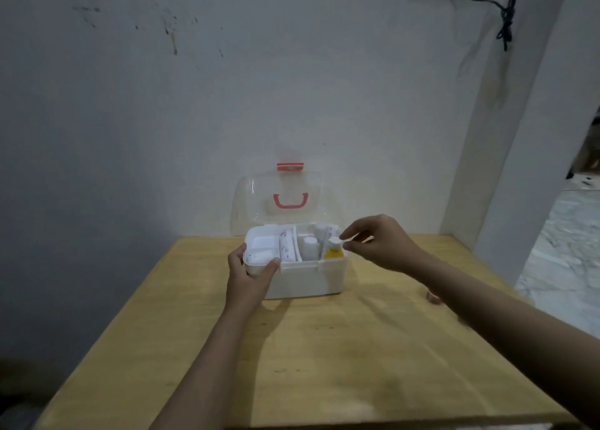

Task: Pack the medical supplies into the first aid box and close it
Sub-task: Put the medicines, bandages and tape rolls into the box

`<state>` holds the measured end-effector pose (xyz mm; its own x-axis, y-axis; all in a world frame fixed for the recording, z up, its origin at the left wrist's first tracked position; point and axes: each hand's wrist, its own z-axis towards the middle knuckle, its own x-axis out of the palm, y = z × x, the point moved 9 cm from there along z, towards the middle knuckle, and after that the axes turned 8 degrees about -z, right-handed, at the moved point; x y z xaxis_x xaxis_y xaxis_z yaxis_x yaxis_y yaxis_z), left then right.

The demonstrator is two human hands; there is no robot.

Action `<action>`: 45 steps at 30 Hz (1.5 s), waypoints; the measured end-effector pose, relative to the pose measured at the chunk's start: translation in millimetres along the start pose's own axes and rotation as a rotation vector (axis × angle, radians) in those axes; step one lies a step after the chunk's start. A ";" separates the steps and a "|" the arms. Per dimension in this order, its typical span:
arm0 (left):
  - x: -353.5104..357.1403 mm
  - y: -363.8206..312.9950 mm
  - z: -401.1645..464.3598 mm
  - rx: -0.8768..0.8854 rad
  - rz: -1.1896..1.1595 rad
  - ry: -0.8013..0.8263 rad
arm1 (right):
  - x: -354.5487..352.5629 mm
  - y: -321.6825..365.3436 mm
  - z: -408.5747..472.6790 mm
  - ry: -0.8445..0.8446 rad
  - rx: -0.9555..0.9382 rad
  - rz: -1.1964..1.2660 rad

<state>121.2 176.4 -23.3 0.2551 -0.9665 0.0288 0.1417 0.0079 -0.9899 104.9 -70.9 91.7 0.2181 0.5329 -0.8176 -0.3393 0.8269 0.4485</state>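
A white first aid box [305, 280] stands on the wooden table, its clear lid [279, 199] with a pink handle raised upright against the wall. Inside I see a rolled bandage [285, 246], a white bottle [310, 247] and a yellow bottle with a white cap [334, 252] at the right end. My left hand [250, 273] grips the box's front left corner. My right hand [380, 244] hovers over the right end, its fingertips pinching the yellow bottle's white cap.
The wooden table [324, 348] runs to the wall behind the box. A small pinkish object [431, 296] lies on the table, partly hidden behind my right forearm. A white pillar [506, 170] rises at the right, with floor beyond it.
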 end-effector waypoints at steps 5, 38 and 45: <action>0.2 1.3 -0.3 0.007 0.000 -0.026 | -31.1 -86.1 -65.3 -0.013 0.127 -0.086; 4.6 2.0 -4.6 0.008 -0.007 -0.051 | 0.1 -190.4 -107.6 -0.039 0.347 -0.296; 4.5 2.3 -4.5 0.008 -0.002 -0.045 | -21.6 -112.9 -75.1 -0.116 0.175 -0.208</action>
<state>118.3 170.9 -26.1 0.2979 -0.9538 0.0377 0.1504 0.0079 -0.9886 69.8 -189.2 31.6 0.3732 0.3574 -0.8561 -0.1153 0.9335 0.3395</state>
